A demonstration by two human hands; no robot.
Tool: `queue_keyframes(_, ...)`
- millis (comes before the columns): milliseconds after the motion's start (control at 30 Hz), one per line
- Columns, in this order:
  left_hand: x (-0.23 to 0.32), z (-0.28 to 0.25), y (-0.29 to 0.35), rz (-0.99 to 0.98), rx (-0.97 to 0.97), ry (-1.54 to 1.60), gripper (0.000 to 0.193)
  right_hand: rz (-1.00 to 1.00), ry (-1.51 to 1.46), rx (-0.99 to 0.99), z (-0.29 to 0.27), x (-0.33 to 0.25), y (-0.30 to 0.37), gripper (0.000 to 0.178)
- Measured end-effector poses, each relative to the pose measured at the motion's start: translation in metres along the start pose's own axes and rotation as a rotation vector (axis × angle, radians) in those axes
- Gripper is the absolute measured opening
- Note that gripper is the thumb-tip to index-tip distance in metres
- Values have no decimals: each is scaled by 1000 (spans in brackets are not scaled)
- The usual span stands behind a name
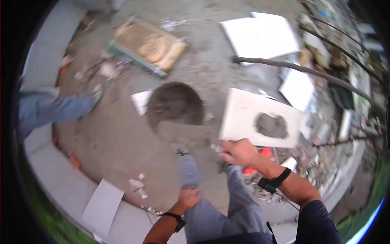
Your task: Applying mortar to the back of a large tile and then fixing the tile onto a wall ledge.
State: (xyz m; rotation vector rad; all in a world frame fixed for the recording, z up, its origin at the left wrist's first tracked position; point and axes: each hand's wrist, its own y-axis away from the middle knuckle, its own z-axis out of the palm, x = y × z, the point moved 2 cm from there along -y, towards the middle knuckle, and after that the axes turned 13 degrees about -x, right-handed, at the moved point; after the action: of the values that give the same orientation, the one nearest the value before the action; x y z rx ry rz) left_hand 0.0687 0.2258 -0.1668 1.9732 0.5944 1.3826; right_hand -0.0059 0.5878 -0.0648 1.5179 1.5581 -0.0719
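Observation:
My right hand (239,152) is closed at the near left corner of a white tile (239,118), with its thumb and fingers at the edge. A lump of wet grey mortar (271,125) sits on the right part of that tile. Left of the tile stands a round dark tub (152,118) with grey mortar in it. A flat grey-beige piece (183,132) overlaps the tub's near side; blur hides what it is. My left hand (189,197) rests on my left leg near the knee and holds nothing. Its fingers lie against the trousers, somewhat blurred.
White tiles (260,38) lie at the far right under a long wooden pole (308,70). A wrapped box or stack (148,44) lies far left. Another person's leg (57,110) reaches in at the left. Rubble lines the right side; a loose tile (103,205) leans at the low left wall.

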Motion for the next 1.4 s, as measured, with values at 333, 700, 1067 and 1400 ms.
queue_keyframes(333, 40, 27, -28, 45, -96, -148, 29, 814, 339, -10, 41, 186, 304, 26)
queue_keyframes(700, 5, 12, 12, -27, -84, -167, 31, 465, 29, 110, 75, 14, 93, 28)
queue_keyframes(1067, -54, 3, 56, -61, 61, 172, 35, 561, -5, -161, 175, 35, -26, 47)
queue_keyframes(1400, -109, -35, 48, -355, -5, 134, 35, 776, -555, 308, 142, 30, 238, 33)
